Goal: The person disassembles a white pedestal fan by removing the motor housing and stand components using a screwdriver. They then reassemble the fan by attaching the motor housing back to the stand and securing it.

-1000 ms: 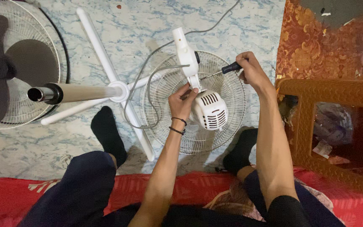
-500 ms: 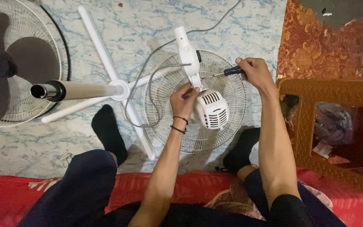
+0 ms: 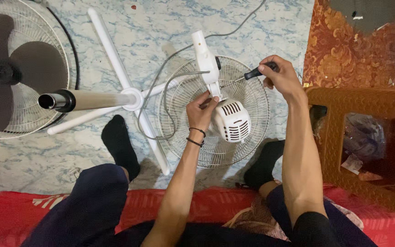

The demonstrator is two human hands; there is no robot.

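Head view, centre of frame: a black-handled screwdriver [image 3: 252, 76] is gripped in the closed fingers of the right hand [image 3: 282, 77], its tip set against the neck of the white fan motor [image 3: 230, 120], which lies on a wire fan guard [image 3: 216, 112] on the marbled floor [image 3: 161, 27]. The motor's neck is pinched and steadied by the left hand [image 3: 200, 112]. A cross-shaped fan stand [image 3: 115, 98] is seen left of centre, and a second guard with dark blades [image 3: 10, 68] at upper left.

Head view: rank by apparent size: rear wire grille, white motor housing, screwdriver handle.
1. rear wire grille, clearly largest.
2. white motor housing, gripped by the left hand.
3. screwdriver handle, partly covered by the right hand.
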